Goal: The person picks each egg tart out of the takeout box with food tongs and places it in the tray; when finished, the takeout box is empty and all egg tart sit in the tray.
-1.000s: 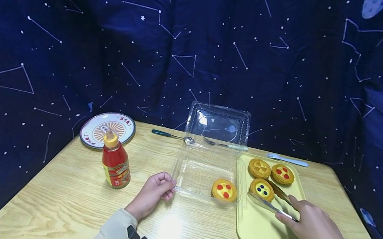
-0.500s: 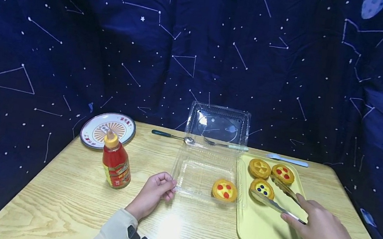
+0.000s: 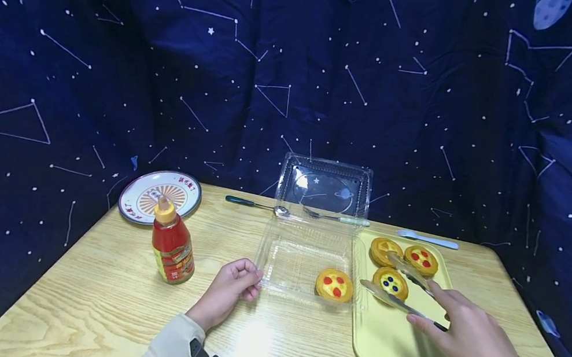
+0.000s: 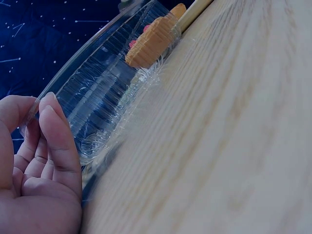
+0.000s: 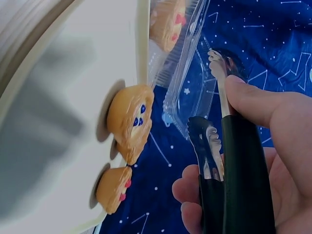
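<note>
My left hand (image 3: pixel 226 292) pinches the near left corner of a clear plastic clamshell box (image 3: pixel 291 254), whose lid stands open at the back. One tart with red dots (image 3: pixel 334 285) sits in the box's near right corner. My right hand (image 3: pixel 478 341) holds metal tongs (image 5: pixel 248 170) with black handles. The tongs' arms are spread apart, above a tart with blue dots (image 3: pixel 390 284) that rests on the yellow tray (image 3: pixel 399 347). Behind it on the tray are a plain-topped tart (image 3: pixel 380 252) and another red-dotted tart (image 3: pixel 421 261). Nothing is between the tongs' tips in the right wrist view.
A red sauce bottle (image 3: pixel 173 245) with a yellow cap stands at the left, before a patterned plate (image 3: pixel 187 191). Along the back lie a dark-handled spoon (image 3: pixel 242 201), a pale-handled fork (image 3: pixel 355 221) and a light blue fork (image 3: pixel 431 239). A dark starry cloth hangs behind the table.
The tongs first sat around the blue-dotted tart, shifted right, then came back left and higher with their arms wider apart. The tart stays on the tray. My left hand keeps its place.
</note>
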{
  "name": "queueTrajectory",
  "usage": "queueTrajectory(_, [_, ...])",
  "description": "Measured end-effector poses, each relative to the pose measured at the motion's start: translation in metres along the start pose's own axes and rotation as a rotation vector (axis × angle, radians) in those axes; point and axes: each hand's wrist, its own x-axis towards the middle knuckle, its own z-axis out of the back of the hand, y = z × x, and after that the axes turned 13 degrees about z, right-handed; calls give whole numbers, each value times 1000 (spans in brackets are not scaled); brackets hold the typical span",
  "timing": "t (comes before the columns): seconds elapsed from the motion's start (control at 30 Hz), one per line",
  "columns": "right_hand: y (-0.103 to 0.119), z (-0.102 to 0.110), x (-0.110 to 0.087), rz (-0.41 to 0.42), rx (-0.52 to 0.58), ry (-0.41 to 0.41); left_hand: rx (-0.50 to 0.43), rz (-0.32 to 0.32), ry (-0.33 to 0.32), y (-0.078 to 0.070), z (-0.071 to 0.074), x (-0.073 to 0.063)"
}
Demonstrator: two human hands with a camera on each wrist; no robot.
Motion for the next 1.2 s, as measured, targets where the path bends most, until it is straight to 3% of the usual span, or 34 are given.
queueTrajectory(0.83, [28,-16,42,160,18,47,0,1,-8,1,-1,1])
queueTrajectory(1.2, [46,-21,62,225,-35,122,4,7,-18,1,-1,1])
